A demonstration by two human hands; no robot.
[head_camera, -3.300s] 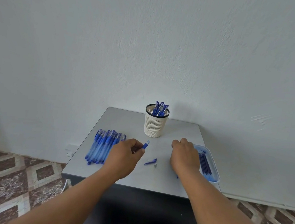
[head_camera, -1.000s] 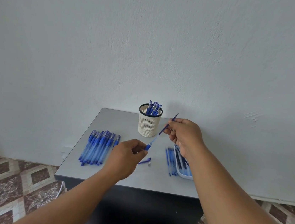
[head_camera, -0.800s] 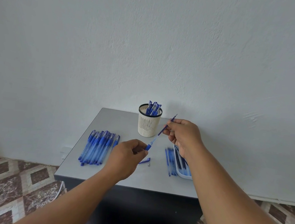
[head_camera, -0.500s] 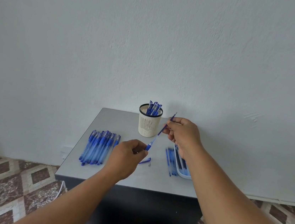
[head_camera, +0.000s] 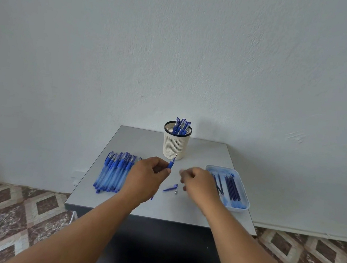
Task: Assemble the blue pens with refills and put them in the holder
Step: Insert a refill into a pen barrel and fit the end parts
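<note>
Lying left of the holder [head_camera: 176,141] on the bench [head_camera: 193,208], a row of pens [head_camera: 115,171] is seen. A pen barrel [head_camera: 171,164] is pinched by the left hand [head_camera: 146,177] before the holder. The right hand's [head_camera: 198,185] blurred grip cannot be told. Refills [head_camera: 232,187] fill the tray [head_camera: 243,206] to the holder's right.

Soft even daylight; faint shadows on wall [head_camera: 223,126]; right hand [head_camera: 198,183] motion-blurred; wide-angle edge bowing.
</note>
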